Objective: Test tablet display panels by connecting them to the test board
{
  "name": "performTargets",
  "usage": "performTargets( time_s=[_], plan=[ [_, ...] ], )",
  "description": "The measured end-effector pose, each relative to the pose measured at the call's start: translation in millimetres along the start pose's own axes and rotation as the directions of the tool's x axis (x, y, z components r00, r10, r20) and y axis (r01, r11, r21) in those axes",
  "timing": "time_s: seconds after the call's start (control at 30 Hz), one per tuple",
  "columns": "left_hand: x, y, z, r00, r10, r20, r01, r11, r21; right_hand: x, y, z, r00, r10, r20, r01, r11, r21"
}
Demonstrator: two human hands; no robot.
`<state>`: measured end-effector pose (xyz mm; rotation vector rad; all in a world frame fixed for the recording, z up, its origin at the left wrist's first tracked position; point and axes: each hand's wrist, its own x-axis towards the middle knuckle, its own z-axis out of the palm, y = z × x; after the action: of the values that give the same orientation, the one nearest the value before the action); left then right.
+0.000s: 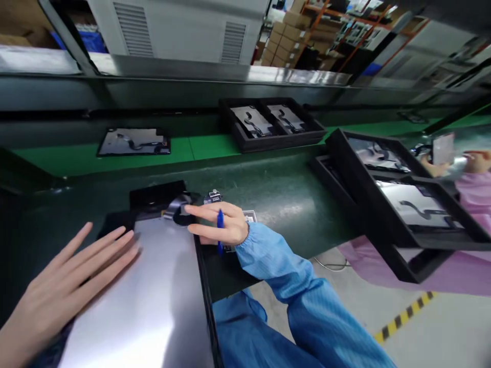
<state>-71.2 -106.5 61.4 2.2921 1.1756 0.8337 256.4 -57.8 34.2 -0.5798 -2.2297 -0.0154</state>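
laid open left fingers on the lower-left silver panel, right fingers, grip unclear, by the central curled strip.

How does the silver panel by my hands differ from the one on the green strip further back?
The silver panel by your hands points lengthwise away from you; the back panel lies with its long side across the view, on the green strip.
The silver panel's visible face is plain, with a dark curled piece at its far end; the back panel has a dark curved strip across its face.
Both have a light, shiny face.
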Motion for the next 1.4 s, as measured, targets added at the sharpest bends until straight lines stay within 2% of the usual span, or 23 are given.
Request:
performTargets(
  time_s=[0.07, 0.13, 0.23, 0.27, 0.33, 0.37, 0.43, 0.47, 0.53, 0.63, 0.73, 0.8, 0.87, 0.97, 1.1, 1.2, 1.27, 1.4],
  plan=[
    [2, -6, -2.2, 0.977, 0.194, 0.087, -0.210, 0.945, 0.251, -2, 9, 5, 0.997, 0.059, -0.044, -0.063, 0.992, -0.111],
    [3, -15, -0.7, 0.940, 0.308, 0.147, -0.341, 0.852, 0.397, -2, 16, 12, 0.970, 0.205, -0.128, -0.218, 0.971, -0.096],
    [3, -28, 8.2, 0.955, 0.271, 0.124, -0.298, 0.875, 0.382, -2, 22, 16, 0.880, 0.445, -0.166, -0.434, 0.895, 0.102],
    [4, -32, 12.4, 0.964, 0.240, 0.110, -0.264, 0.896, 0.358, -2, 22, 15, 0.844, 0.520, -0.130, -0.489, 0.847, 0.208],
    [6, -39, 21.6, 0.976, 0.195, 0.098, -0.216, 0.925, 0.313, -3, 22, 9, 0.775, 0.632, 0.006, -0.566, 0.691, 0.450],
    [6, -43, 26.1, 0.977, 0.190, 0.102, -0.212, 0.932, 0.295, -4, 22, 6, 0.755, 0.649, 0.094, -0.578, 0.591, 0.562],
    [5, -53, 34.1, 0.975, 0.183, 0.129, -0.212, 0.941, 0.263, -4, 20, -1, 0.745, 0.624, 0.238, -0.567, 0.404, 0.718],
    [3, -58, 37.1, 0.973, 0.174, 0.152, -0.208, 0.946, 0.249, -4, 19, -3, 0.746, 0.607, 0.274, -0.555, 0.339, 0.760],
    [1, -67, 40.0, 0.977, 0.093, 0.193, -0.141, 0.957, 0.255, -3, 15, -5, 0.750, 0.592, 0.294, -0.535, 0.282, 0.796],
    [7, -70, 37.5, 0.975, -0.067, 0.211, -0.007, 0.943, 0.332, -1, 7, -3, 0.754, 0.605, 0.254, -0.523, 0.320, 0.790],
    [25, -43, 37.2, 0.990, -0.039, 0.134, -0.002, 0.956, 0.295, 0, -1, 3, 0.766, 0.581, 0.276, -0.563, 0.397, 0.725],
    [41, -14, 45.0, 0.999, -0.039, 0.022, 0.035, 0.990, 0.136, 0, -4, 7, 0.761, 0.566, 0.318, -0.608, 0.448, 0.656],
    [57, 15, 58.3, 0.996, -0.086, -0.021, 0.085, 0.995, -0.049, -2, -6, 12, 0.765, 0.544, 0.345, -0.623, 0.490, 0.609],
    [72, 37, 77.3, 0.978, -0.181, 0.102, 0.200, 0.953, -0.226, -5, -8, 18, 0.791, 0.503, 0.348, -0.601, 0.528, 0.600],
    [79, 34, 86.0, 0.923, -0.307, 0.231, 0.371, 0.867, -0.332, -7, -10, 24, 0.797, 0.498, 0.343, -0.595, 0.548, 0.588],
    [79, 30, 84.9, 0.904, -0.325, 0.277, 0.412, 0.833, -0.368, -7, -11, 25, 0.811, 0.494, 0.313, -0.573, 0.563, 0.595],
    [79, 29, 83.6, 0.900, -0.316, 0.300, 0.416, 0.825, -0.381, -8, -12, 26, 0.810, 0.505, 0.298, -0.566, 0.543, 0.621],
    [77, 28, 81.9, 0.884, -0.329, 0.332, 0.447, 0.803, -0.395, -10, -14, 30, 0.765, 0.555, 0.327, -0.606, 0.449, 0.657]
  ],
)
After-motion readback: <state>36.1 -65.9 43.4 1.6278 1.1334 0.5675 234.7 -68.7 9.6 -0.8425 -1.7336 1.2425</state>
